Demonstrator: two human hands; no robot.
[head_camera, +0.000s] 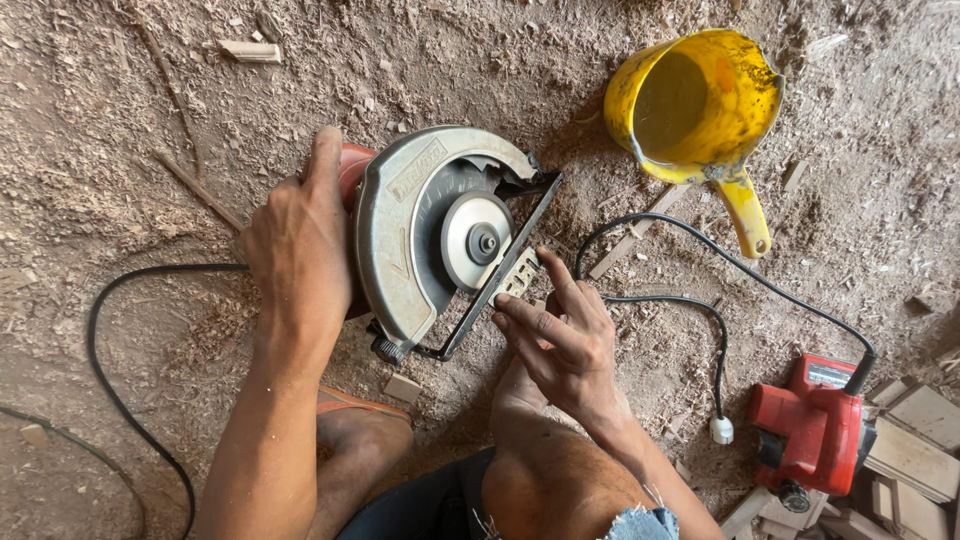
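A circular saw (430, 235) with a grey metal blade guard and a red motor body lies on its side on the sawdust-covered ground. My left hand (300, 240) grips the red body from above and steadies it. At the saw's black base plate (505, 265), the fingertips of my right hand (560, 335) touch the plate's edge near a slotted metal part. No blade shows on the round flange at the centre of the saw. My knees and a sandalled foot are below the saw.
A dented yellow plastic jug (695, 105) lies on its side at the upper right. A red power tool (810, 425) with a black cable and white plug (721, 430) sits at the lower right beside stacked wood blocks (915, 450). Another black cable (120, 380) loops left.
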